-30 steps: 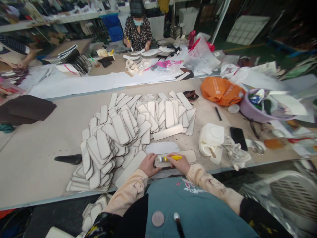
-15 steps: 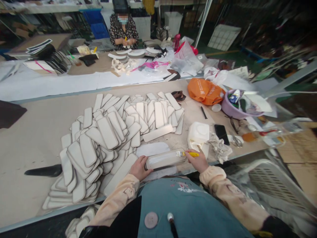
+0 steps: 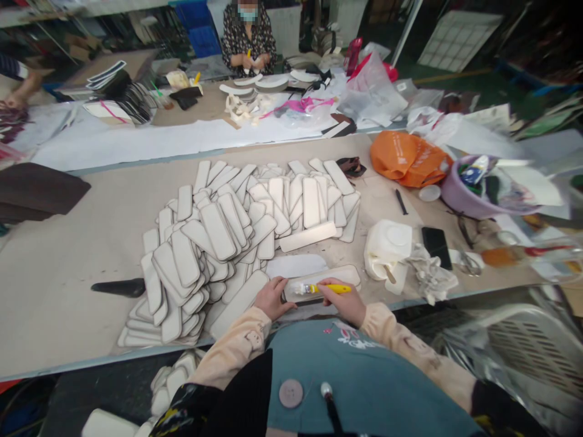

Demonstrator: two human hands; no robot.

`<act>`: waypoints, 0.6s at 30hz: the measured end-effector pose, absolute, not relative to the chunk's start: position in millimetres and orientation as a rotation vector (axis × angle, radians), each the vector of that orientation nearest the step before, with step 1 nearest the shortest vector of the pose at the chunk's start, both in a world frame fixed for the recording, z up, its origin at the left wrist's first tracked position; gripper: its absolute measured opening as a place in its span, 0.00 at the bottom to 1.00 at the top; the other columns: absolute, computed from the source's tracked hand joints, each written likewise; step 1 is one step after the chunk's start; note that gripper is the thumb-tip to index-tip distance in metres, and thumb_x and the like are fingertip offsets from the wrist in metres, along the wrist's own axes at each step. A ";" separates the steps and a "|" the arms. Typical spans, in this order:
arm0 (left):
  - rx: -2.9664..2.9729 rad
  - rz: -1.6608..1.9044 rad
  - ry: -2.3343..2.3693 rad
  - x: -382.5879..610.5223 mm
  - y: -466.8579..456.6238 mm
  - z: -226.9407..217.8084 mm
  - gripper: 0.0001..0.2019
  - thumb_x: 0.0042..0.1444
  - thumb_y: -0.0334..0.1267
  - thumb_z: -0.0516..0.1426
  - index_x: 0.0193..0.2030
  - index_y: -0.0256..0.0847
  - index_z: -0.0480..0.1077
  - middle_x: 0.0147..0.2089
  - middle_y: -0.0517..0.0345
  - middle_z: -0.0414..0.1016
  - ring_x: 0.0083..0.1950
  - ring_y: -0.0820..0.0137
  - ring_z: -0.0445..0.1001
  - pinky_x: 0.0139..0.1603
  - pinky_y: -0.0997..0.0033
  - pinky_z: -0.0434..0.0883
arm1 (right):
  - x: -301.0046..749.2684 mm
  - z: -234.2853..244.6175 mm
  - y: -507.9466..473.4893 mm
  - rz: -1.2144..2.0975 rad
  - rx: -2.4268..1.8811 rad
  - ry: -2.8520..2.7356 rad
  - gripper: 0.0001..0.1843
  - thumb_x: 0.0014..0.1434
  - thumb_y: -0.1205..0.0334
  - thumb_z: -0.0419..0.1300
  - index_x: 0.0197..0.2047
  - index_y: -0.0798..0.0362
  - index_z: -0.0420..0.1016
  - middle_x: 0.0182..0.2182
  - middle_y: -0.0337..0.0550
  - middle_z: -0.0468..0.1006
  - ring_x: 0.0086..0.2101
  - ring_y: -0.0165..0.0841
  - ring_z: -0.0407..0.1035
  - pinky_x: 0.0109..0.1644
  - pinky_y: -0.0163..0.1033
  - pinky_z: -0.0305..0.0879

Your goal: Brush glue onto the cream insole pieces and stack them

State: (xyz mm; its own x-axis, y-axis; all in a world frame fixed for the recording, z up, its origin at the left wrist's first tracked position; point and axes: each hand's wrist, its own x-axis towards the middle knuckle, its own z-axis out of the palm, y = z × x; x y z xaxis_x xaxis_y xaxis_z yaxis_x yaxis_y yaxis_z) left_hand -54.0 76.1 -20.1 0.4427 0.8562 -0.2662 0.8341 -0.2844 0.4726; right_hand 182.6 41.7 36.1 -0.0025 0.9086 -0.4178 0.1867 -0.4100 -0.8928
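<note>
A pale oblong piece with rounded ends (image 3: pixel 350 276) lies in front of me at the table edge. My left hand (image 3: pixel 273 298) grips its left end, thumb on the near side and fingers at the far side. Pinched in my right hand (image 3: pixel 347 301) is a small brush with a yellow handle (image 3: pixel 337 289). Its white-smeared bristles rest on the left part of the piece. Just beyond lies another pale oblong piece (image 3: pixel 296 266). A big heap of similar pieces (image 3: pixel 218 230) spreads to the left and behind.
Right of the piece stands a cut-open white plastic jug (image 3: pixel 396 237), beside crumpled cloth (image 3: pixel 430 276) and a black phone (image 3: pixel 436 247). Farther back are an orange bag (image 3: pixel 407 159) and a purple basin (image 3: pixel 469 197). A black pointed tool (image 3: pixel 119 287) lies left. A co-worker (image 3: pixel 249 45) works opposite.
The brush in my right hand has swept left along the piece, from its right end to near my left hand. My view has shifted, and another person's arm now shows at far left.
</note>
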 end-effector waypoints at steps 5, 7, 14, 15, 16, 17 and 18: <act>2.161 0.075 1.392 -55.9 74.7 -25.9 0.39 0.42 0.56 0.64 0.60 0.41 0.63 0.61 0.45 0.64 0.58 0.54 0.66 0.56 0.55 0.69 | 162.4 12.5 50.4 1.580 -1.625 -1.153 0.14 0.53 0.50 0.58 0.35 0.52 0.76 0.16 0.34 0.72 0.20 0.30 0.69 0.27 0.34 0.68; 2.168 0.077 1.396 -56.3 74.4 -27.7 0.38 0.43 0.57 0.63 0.60 0.41 0.63 0.60 0.45 0.64 0.58 0.54 0.67 0.56 0.56 0.68 | 162.4 6.7 49.4 1.577 -1.637 -1.165 0.13 0.52 0.52 0.59 0.34 0.52 0.76 0.15 0.33 0.71 0.19 0.29 0.68 0.26 0.33 0.67; 2.167 0.068 1.433 -55.4 74.1 -25.3 0.34 0.46 0.54 0.62 0.59 0.44 0.64 0.61 0.48 0.65 0.58 0.56 0.68 0.56 0.58 0.69 | 196.3 9.3 40.3 1.382 -1.713 -1.242 0.11 0.53 0.53 0.58 0.31 0.51 0.77 0.20 0.35 0.74 0.19 0.29 0.69 0.23 0.33 0.65; 2.164 0.071 1.438 -55.5 73.9 -25.3 0.33 0.47 0.54 0.62 0.59 0.44 0.64 0.61 0.48 0.65 0.57 0.57 0.69 0.56 0.58 0.69 | 205.1 10.1 39.3 1.338 -1.727 -1.254 0.12 0.53 0.52 0.58 0.31 0.50 0.77 0.21 0.35 0.74 0.20 0.29 0.69 0.24 0.33 0.66; 2.166 0.077 1.440 -55.7 73.8 -25.8 0.33 0.47 0.54 0.62 0.59 0.44 0.64 0.61 0.49 0.65 0.57 0.57 0.69 0.56 0.58 0.70 | 214.6 10.6 38.3 1.293 -1.740 -1.269 0.12 0.53 0.52 0.58 0.31 0.50 0.77 0.21 0.36 0.75 0.20 0.30 0.69 0.25 0.34 0.66; 2.170 0.088 1.442 -56.0 73.6 -26.8 0.33 0.47 0.53 0.62 0.59 0.44 0.65 0.60 0.49 0.65 0.57 0.57 0.69 0.55 0.58 0.70 | 224.3 11.0 37.4 1.246 -1.753 -1.285 0.12 0.53 0.52 0.58 0.31 0.50 0.77 0.22 0.36 0.76 0.21 0.30 0.70 0.26 0.35 0.67; 2.177 0.102 1.440 -56.4 73.4 -28.1 0.32 0.47 0.53 0.62 0.59 0.44 0.65 0.60 0.49 0.66 0.57 0.57 0.69 0.56 0.58 0.70 | 234.1 11.3 36.5 1.199 -1.765 -1.300 0.12 0.53 0.52 0.58 0.31 0.50 0.77 0.23 0.37 0.77 0.22 0.31 0.71 0.28 0.36 0.67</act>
